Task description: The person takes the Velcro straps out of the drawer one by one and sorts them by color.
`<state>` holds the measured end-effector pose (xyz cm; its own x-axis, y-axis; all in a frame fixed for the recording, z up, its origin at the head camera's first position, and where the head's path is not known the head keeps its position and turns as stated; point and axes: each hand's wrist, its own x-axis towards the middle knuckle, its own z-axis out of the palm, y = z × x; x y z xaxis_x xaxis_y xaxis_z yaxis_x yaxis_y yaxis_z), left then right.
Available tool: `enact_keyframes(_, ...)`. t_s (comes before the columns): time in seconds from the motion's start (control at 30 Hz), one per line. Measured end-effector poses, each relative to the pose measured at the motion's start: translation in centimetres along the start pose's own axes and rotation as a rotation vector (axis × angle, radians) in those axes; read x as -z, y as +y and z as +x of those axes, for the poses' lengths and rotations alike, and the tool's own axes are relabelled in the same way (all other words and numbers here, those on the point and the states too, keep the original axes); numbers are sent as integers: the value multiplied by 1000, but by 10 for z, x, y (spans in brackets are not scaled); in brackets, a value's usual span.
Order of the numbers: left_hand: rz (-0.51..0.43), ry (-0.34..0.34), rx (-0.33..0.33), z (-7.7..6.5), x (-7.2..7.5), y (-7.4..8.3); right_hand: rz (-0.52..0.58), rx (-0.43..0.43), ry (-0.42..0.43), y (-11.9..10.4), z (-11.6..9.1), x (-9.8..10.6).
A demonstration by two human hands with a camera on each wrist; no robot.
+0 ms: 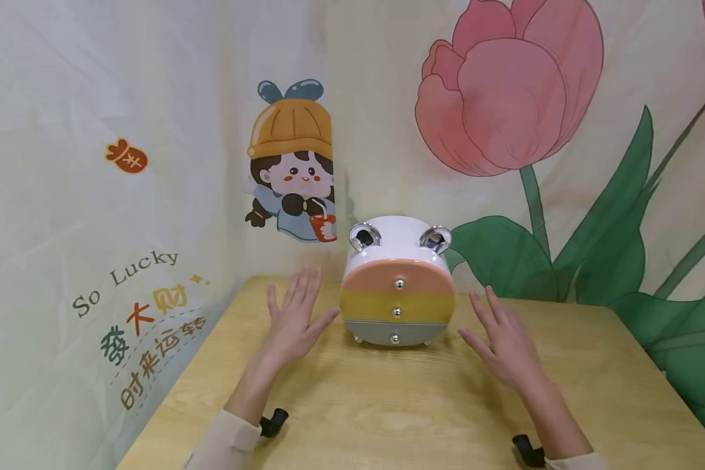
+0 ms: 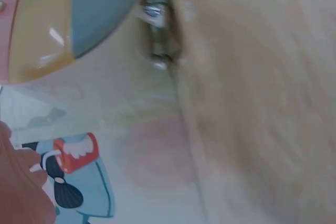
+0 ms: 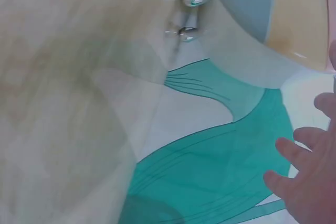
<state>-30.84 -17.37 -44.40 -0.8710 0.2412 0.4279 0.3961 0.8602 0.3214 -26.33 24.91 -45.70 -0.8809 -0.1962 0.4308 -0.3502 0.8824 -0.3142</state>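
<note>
Table (image 1: 388,405), pale wood-grain top, rounded far corners at 10 and 2 o'clock in head view, box (image 1: 397,307) upright at 12 o'clock near far edge, standing on small shiny feet (image 1: 358,339), pink-yellow-grey front (image 1: 370,307) facing 6 o'clock

Wall cloth (image 1: 153,85): "So Lucky" (image 1: 118,279) | "發大财" (image 1: 139,318) | "时来运转" (image 1: 167,341) | printed pouch (image 1: 126,156): perhaps "¥"

The white, rounded box (image 1: 397,298) stood upright on small feet toward the back of the tabletop (image 1: 388,405). Its face carried pink, yellow and grey-blue drawer fronts, stacked and closed, each with a shiny round knob; two silvery ring-shaped ears topped it.
</note>
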Motion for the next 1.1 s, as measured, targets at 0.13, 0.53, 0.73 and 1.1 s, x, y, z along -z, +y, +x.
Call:
enact_keyframes(0.13, -206, 57, -66, 15, 0, 14, 15, 28, 101, -7, 4, 5)
enact_keyframes(0.53, -641, 76, -205, 79, 9, 36, 121, 253, 444, -47, 19, 1)
enact_keyframes(0.73, -709, 70, -218, 104, 11, 41, 164, 301, 439, -63, 28, -4)
enact_keyframes(1.1, -723, 38, -134, 116, 11, 45, 221, 373, 354, -79, 46, -10)
